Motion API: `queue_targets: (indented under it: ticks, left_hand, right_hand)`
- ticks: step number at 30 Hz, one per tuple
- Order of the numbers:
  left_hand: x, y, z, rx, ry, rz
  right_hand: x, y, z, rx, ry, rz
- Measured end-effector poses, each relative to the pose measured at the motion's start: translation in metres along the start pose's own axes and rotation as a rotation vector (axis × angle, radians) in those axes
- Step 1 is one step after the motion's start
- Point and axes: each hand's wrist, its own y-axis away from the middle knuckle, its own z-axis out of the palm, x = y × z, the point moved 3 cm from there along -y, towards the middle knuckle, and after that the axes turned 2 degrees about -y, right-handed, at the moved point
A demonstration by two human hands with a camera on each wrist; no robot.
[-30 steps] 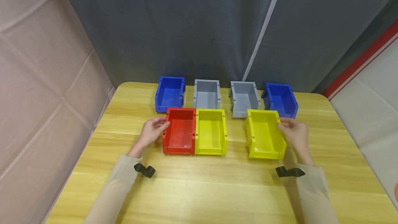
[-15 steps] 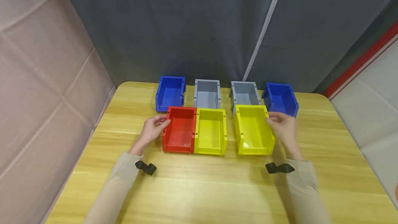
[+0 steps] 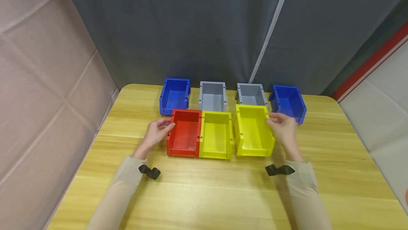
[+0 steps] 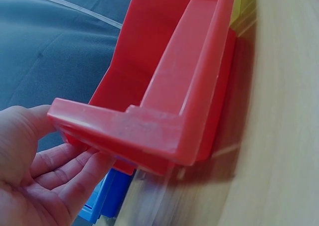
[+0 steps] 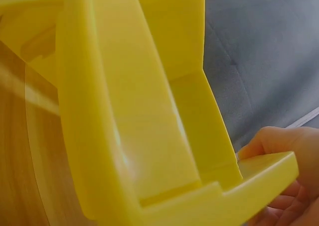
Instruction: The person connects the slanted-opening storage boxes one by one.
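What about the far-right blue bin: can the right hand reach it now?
Probably not yet: the right hand holds a yellow bin, though the way to the blue bin looks free.

1. On the bench (image 3: 204, 194), along its far edge from left to right: outer left bin (image 3: 174, 97), inner left bin (image 3: 212, 97), inner right bin (image 3: 251, 94), outer right bin (image 3: 288, 103).
2. Near side of the outer left bin: left front bin (image 3: 185, 134).
3. Against its right side: middle front bin (image 3: 215, 134), before the inner left bin.
4. Just right of that: right front bin (image 3: 254, 130), before the inner right bin.
5. Hands: left hand (image 3: 154, 133) at the left front bin's left wall, right hand (image 3: 284, 129) at the right front bin's right wall.
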Motion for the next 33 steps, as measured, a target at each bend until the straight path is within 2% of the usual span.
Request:
queue_targets:
  ticks: [5,12,21,33]
  left_hand:
    - [0.000,0.000,0.000,0.001,0.001,-0.002]
    - [0.000,0.000,0.000,0.001,-0.006,-0.016]
    - [0.002,-0.001,-0.001,0.000,-0.005,-0.021]
    - [0.001,-0.001,0.000,0.003,0.010,-0.011]
  right_hand:
    - [0.000,-0.001,0.002,0.020,-0.008,-0.010]
    - [-0.005,-0.001,0.002,-0.003,-0.014,0.031]
    - [-0.007,0.001,0.001,-0.015,0.015,0.017]
    - [-0.010,0.007,0.002,0.044,0.042,-0.017]
